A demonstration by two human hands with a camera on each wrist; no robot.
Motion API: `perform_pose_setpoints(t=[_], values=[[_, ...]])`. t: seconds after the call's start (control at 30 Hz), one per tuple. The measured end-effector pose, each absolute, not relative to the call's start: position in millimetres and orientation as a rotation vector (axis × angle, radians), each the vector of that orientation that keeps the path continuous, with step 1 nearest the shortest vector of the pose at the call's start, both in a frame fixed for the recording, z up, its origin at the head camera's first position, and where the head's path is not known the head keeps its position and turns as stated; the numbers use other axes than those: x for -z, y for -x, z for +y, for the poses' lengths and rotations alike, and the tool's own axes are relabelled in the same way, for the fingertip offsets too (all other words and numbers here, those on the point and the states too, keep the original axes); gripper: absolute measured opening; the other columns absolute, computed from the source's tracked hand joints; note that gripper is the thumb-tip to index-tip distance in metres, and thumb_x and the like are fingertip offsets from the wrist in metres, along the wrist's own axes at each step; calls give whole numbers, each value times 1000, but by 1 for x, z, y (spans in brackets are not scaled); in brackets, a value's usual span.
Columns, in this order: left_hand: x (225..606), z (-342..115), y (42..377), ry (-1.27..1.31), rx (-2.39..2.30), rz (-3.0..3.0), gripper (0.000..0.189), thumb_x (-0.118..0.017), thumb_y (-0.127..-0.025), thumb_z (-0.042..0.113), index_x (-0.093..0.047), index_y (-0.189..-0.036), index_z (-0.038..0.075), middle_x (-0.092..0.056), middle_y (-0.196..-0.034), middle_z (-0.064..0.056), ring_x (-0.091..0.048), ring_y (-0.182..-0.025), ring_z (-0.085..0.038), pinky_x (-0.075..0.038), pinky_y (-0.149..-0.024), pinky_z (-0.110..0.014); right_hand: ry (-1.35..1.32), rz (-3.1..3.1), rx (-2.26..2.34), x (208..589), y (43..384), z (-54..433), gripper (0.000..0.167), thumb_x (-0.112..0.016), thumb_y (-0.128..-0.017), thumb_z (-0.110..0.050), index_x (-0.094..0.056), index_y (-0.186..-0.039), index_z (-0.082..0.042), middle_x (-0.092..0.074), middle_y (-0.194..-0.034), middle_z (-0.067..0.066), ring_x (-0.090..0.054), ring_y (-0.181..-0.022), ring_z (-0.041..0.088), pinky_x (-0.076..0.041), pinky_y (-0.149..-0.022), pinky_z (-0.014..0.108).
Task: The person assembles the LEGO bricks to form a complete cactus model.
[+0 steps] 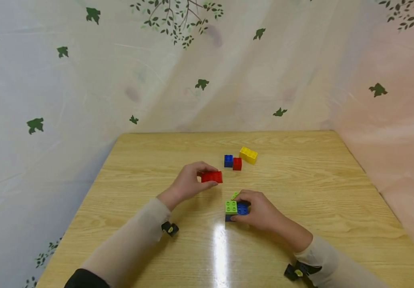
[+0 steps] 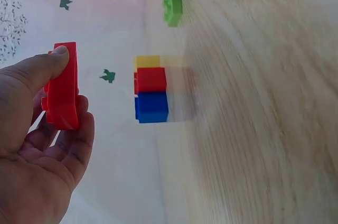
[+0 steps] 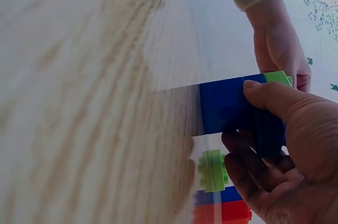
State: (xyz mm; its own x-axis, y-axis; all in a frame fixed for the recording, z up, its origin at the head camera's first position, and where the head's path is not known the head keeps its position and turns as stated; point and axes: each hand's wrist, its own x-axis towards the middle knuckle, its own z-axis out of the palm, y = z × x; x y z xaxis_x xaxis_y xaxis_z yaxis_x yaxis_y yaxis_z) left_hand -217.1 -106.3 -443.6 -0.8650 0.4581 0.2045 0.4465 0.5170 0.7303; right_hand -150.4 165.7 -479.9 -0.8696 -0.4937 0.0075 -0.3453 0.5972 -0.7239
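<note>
My left hand (image 1: 185, 186) pinches a long red toy brick (image 1: 212, 177) between thumb and fingers, raised over the table. In the left wrist view, the studs of this red brick (image 2: 62, 86) face the palm side. To the right, my right hand (image 1: 264, 214) grips a stack of blue bricks (image 1: 242, 209) with a light green brick (image 1: 231, 206) on its left end. The stack is on or just above the tabletop; its far side is hidden by the fingers. Just behind it is another light green brick (image 3: 213, 170), mostly covered in the head view.
Farther back on the wooden table (image 1: 163, 156) sit a small blue brick (image 1: 228, 161), a small red brick (image 1: 237, 164) beside it and a yellow brick (image 1: 248, 155) behind them. A leaf-patterned cloth (image 1: 178, 100) hangs along the table's back and sides.
</note>
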Motion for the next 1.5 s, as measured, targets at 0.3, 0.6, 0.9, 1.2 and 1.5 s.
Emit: perform_pose_setpoints(t=[0.3,0.6,0.9,1.2,1.5], values=[[438,-100,199,-930,-1359,2653,36,-87,-89,19,-76,-123,12,-73,-113,6,-66,-94,-10,-60,-88,-36,708,2607,1165,480,151,166,36,-93,-82,-31,-72,-111,-23,-65,-107,-12,-61,-95,14,-56,-85,31],[441,-91,183,-936,-1409,2533,30,-87,-89,17,-77,-118,16,-73,-109,11,-66,-92,-11,-60,-82,-40,719,2577,1214,480,151,166,31,-92,-84,-29,-72,-108,-26,-65,-104,-13,-62,-95,14,-56,-85,30],[447,-85,174,-993,-1430,2495,30,-87,-89,14,-78,-117,19,-72,-107,16,-65,-93,-8,-60,-80,-38,762,2632,1215,483,154,165,31,-92,-83,-29,-72,-106,-25,-64,-98,-13,-60,-89,14,-56,-80,29],[452,-81,172,-1046,-1419,2475,28,-86,-89,13,-78,-116,16,-74,-105,15,-66,-91,-8,-59,-83,-38,732,2615,1229,482,154,164,31,-92,-84,-29,-73,-108,-25,-65,-100,-13,-60,-90,14,-56,-81,29],[451,-81,171,-1084,-1403,2471,27,-87,-89,14,-78,-115,15,-74,-105,13,-66,-92,-7,-59,-84,-33,731,2637,1229,484,156,164,29,-92,-83,-28,-73,-104,-25,-65,-99,-14,-59,-89,14,-55,-79,28]])
